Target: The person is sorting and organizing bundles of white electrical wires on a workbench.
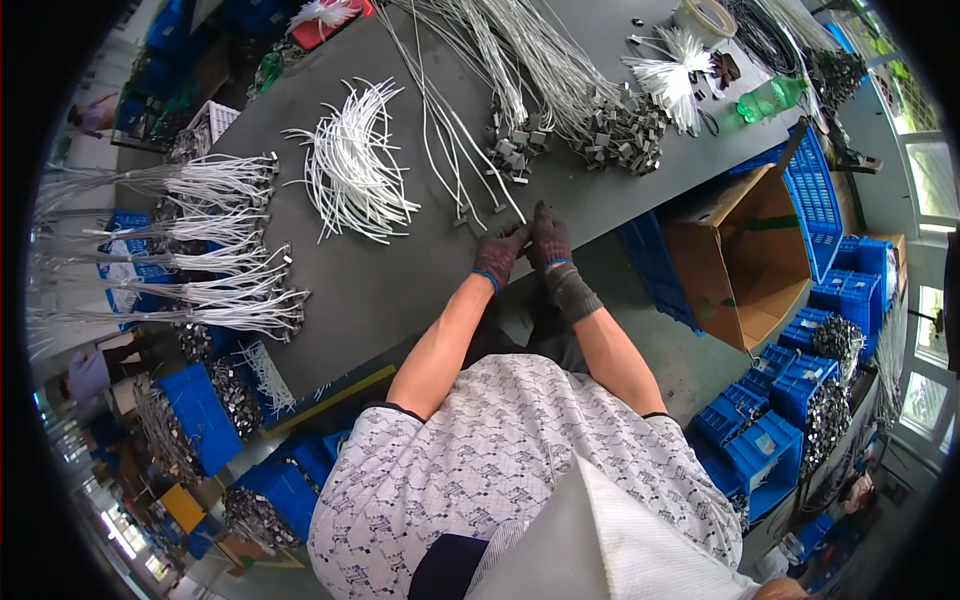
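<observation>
At the near edge of the grey table [345, 305], my gloved left hand [501, 251] and gloved right hand [550, 240] are close together. A thin cable with a white sleeve [510, 196] runs down to the fingertips of my left hand, which is closed around its end. My right hand is also closed; what its fingers hold is hidden. Just beyond my hands, a few more thin cables [455, 165] lie with small connectors at their ends. To the left is a loose pile of white sleeves [355, 165].
Cable bundles with grey metal connectors [622, 130] lie at the far side. More sleeved cables [235, 250] hang along the left edge. A green bottle [770, 101] lies at the right. Beside the table stand an open cardboard box [705, 265] and blue crates [765, 450].
</observation>
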A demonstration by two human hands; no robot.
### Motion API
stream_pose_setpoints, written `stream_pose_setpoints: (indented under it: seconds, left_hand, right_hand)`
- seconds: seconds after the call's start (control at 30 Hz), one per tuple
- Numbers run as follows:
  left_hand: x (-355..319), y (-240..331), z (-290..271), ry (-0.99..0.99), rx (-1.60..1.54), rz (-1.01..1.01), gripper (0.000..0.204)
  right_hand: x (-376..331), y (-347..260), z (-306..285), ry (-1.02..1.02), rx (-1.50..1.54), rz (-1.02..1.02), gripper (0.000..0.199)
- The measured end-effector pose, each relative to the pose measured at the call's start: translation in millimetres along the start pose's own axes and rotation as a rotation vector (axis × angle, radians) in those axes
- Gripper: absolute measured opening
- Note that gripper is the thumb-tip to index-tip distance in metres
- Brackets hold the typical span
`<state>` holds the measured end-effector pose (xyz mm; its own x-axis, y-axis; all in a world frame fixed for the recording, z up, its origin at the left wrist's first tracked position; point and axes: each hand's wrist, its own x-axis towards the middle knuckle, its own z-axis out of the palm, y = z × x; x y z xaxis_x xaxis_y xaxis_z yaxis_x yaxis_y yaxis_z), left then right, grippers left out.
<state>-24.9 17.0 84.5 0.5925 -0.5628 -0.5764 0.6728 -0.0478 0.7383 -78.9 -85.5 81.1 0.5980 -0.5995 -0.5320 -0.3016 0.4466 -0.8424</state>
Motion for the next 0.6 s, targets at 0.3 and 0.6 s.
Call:
stream_pose_setpoints:
  seconds: [0.3,0.6]
  left_hand:
    - [48.8,50.3,-19.8,0.112,0.809,0.069,0.029]
    - [96.5,52.3,-150.6,1.024,1.356,0.219,0.032]
  right_hand:
    - [135.6,13.2,-121.3,0.082,-1.21,-0.535,0.04]
    - [142.8,-54.3,-111.6,0.097,-1.341,-0.361,0.042]
